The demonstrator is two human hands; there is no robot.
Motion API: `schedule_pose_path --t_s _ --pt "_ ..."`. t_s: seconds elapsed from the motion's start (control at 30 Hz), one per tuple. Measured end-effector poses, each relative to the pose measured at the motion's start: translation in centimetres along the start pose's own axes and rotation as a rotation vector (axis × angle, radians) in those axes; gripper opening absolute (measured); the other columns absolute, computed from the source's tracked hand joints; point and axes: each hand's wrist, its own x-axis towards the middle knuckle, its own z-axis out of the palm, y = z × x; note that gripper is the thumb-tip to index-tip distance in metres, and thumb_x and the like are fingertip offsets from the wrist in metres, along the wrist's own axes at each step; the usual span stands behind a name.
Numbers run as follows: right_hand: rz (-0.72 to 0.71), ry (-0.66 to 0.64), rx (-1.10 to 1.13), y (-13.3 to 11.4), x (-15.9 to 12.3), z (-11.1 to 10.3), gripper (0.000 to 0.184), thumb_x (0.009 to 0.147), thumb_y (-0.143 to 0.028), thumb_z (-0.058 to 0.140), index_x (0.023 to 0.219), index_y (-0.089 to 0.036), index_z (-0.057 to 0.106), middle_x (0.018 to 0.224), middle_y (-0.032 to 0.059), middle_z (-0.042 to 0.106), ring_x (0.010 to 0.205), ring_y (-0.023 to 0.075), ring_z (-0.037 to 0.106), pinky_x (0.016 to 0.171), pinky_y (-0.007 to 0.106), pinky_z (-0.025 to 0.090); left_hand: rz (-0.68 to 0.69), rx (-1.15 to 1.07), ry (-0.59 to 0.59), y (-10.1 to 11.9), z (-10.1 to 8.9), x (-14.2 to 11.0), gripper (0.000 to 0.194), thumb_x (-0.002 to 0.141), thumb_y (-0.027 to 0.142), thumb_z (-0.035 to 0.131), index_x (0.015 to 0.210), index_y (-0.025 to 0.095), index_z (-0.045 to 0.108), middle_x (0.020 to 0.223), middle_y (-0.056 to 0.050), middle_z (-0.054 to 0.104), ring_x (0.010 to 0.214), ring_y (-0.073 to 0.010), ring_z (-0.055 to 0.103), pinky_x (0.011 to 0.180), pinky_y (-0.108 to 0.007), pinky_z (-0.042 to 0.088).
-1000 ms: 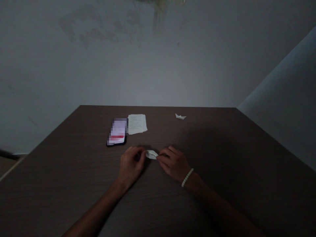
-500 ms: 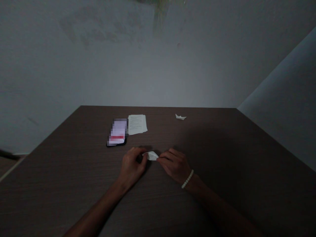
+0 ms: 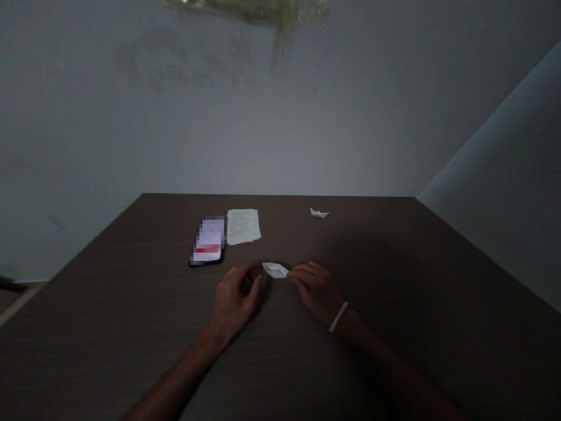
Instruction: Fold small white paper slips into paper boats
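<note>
A small folded white paper boat (image 3: 275,270) shows between my hands, its pointed ends to left and right. My right hand (image 3: 316,289), with a pale bead bracelet at the wrist, pinches the boat's right end between thumb and fingers. Just left of the boat's other tip is my left hand (image 3: 236,295), thumb and fingers apart in a curve with nothing held between them. Farther back on the table stands another white paper boat (image 3: 319,213).
A phone (image 3: 208,241) with a lit, blurred screen lies at the left. Beside it is a stack of printed paper sheets (image 3: 243,227). The dark wooden table (image 3: 280,362) reaches back to a stained grey wall (image 3: 280,128).
My left hand has let go of the folded paper's left end. My right hand has drawn the paper slightly right, away from the left fingers. The camera view has tilted up a little.
</note>
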Motion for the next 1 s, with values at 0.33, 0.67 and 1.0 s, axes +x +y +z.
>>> schedule_pose_path --t_s 0.33,0.67,1.0 --pt "0.424 -0.025 0.072 9.5 2.9 -4.5 0.016 0.083 -0.026 0.056 0.088 -0.019 0.069 0.073 0.0037 0.070 0.063 0.0167 0.062 0.062 0.028 0.046 0.031 0.017 -0.043 -0.3 -0.1 0.1 0.029 0.088 0.035 0.050 0.103 0.015 0.065 0.086 -0.007 0.068 0.073 -0.0193 0.063 0.068 -0.033 0.052" --pt "0.461 0.021 0.056 17.3 6.4 -4.7 0.017 0.077 -0.024 0.051 0.081 -0.017 0.066 0.070 0.0030 0.066 0.062 0.0169 0.057 0.061 0.028 0.045 0.030 -0.006 -0.108 -0.6 -0.1 0.1 0.025 0.090 0.032 0.049 0.102 0.018 0.066 0.094 -0.009 0.070 0.083 -0.0212 0.065 0.073 -0.035 0.053" --pt "0.471 0.019 0.045 20.0 7.4 -4.1 0.014 0.077 -0.020 0.052 0.079 -0.017 0.066 0.076 0.0056 0.068 0.070 0.0192 0.060 0.067 0.030 0.046 0.035 -0.028 -0.120 -0.6 -0.2 0.2 0.023 0.089 0.031 0.049 0.096 0.019 0.067 0.092 -0.008 0.070 0.082 -0.0214 0.066 0.074 -0.035 0.053"
